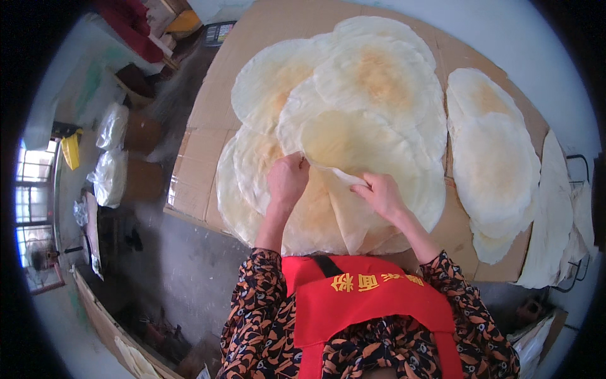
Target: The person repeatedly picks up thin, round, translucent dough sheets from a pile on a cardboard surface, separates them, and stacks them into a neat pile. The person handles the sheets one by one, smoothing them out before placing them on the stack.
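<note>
My left hand point(288, 177) and my right hand point(381, 195) pinch the near edge of a thin round flatbread point(360, 142), lifting it a little between them. Part of the sheet hangs down in a pointed fold point(349, 215) below my hands. Beneath it spread several more large, pale flatbreads point(378, 80), overlapping one another, some with browned middles. They lie on a cardboard-covered table point(208, 151) right in front of me. The left hand's fingertips are partly hidden by the hand itself.
To the right lies a second pile of flatbreads point(494, 156), with pale sheets point(551, 213) hanging beyond the table's right edge. Boxes covered in clear plastic point(111, 175) stand on the left. A calculator-like object point(219, 34) sits by the far left corner. My red apron point(369, 303) bears writing.
</note>
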The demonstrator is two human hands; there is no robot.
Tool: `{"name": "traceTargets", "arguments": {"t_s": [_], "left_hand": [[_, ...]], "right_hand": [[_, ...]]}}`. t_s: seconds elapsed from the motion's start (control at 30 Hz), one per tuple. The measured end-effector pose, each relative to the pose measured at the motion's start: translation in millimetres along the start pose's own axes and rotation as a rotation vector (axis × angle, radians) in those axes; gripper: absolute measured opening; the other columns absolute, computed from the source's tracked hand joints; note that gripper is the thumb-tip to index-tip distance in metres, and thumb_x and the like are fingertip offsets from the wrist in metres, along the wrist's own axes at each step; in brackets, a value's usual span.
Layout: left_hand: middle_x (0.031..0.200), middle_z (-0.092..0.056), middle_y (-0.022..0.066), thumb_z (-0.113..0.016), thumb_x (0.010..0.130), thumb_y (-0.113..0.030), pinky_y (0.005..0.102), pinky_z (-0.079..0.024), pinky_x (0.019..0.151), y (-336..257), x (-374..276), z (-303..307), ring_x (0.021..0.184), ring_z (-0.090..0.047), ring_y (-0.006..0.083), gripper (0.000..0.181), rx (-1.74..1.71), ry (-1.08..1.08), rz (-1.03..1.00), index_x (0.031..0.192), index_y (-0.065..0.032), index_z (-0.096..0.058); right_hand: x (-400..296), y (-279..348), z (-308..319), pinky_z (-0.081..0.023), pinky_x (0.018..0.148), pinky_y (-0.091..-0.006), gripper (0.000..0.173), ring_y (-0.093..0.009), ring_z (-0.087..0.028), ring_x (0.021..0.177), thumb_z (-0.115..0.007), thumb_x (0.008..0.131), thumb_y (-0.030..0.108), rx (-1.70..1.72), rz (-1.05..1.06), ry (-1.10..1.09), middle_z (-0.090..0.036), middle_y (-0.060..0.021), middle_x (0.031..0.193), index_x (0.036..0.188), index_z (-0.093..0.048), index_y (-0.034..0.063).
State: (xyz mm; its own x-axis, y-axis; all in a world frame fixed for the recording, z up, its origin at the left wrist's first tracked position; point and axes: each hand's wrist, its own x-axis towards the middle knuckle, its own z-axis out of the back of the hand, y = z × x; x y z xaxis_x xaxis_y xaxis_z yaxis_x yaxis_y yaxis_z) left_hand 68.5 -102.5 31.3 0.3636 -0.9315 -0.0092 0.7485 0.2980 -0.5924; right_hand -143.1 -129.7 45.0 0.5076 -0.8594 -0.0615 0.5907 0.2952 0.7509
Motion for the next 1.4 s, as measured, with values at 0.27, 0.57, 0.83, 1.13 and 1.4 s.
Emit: {"name": "traceTargets", "arguments": {"t_s": [0.27,0.57,0.83,1.13,1.4], "left_hand": [[0.073,-0.063,0.0162,-0.059,0.079,-0.018,0.0354,-0.048,0.06,-5,5,4,0.068,-0.063,0.028,0.014,-0.337,-0.151,-0.218,0.083,-0.0066,-0.066],[0.085,-0.06,0.0154,-0.063,0.077,-0.032,0.0352,-0.044,0.071,77,-4,13,0.079,-0.057,0.0232,0.047,-0.024,-0.256,0.354,0.109,0.0008,-0.053],[0.144,-0.02,0.0121,-0.052,0.082,-0.04,0.0515,-0.015,0.105,10,-17,-65,0.132,-0.015,0.0373,0.066,0.226,-0.02,-0.208,0.137,-0.0126,-0.028],[0.144,-0.02,0.0113,-0.047,0.084,-0.047,0.0492,-0.009,0.107,11,-30,-69,0.133,-0.014,0.0344,0.063,0.295,-0.034,-0.228,0.135,-0.0131,-0.033],[0.131,-0.034,0.0211,-0.065,0.075,-0.019,0.0416,-0.028,0.1,53,-32,-29,0.121,-0.033,0.033,0.063,-0.123,-0.378,-0.033,0.129,-0.0046,-0.037]], "right_hand": [[27,19,14,-0.045,0.06,-0.0312,0.015,-0.02,-0.06,0.064,-0.061,0.079,0.013,-0.395,-0.008,-0.111,-0.06,-0.0102,0.065,0.085,-0.062,-0.0004],[52,-29,71,-0.037,0.051,-0.0286,0.027,-0.009,-0.045,0.053,-0.058,0.082,0.021,0.189,-0.16,-0.291,-0.051,-0.0059,0.054,0.072,-0.059,-0.004],[46,-1,30,-0.035,0.051,-0.0248,0.03,-0.005,-0.042,0.057,-0.057,0.085,0.029,0.719,-0.343,-0.406,-0.051,0.0043,0.064,0.076,-0.062,0.0011],[-83,-67,263,-0.041,0.091,-0.0359,0.053,-0.024,-0.051,0.108,-0.03,0.093,0.041,0.702,-0.367,-1.111,-0.05,-0.0141,0.12,0.125,-0.043,0.0012],[-41,-30,342,-0.044,0.084,-0.0268,0.032,-0.015,-0.057,0.095,-0.049,0.089,0.021,-0.186,-0.041,-1.308,-0.061,-0.0087,0.107,0.11,-0.058,-0.0007]]}}
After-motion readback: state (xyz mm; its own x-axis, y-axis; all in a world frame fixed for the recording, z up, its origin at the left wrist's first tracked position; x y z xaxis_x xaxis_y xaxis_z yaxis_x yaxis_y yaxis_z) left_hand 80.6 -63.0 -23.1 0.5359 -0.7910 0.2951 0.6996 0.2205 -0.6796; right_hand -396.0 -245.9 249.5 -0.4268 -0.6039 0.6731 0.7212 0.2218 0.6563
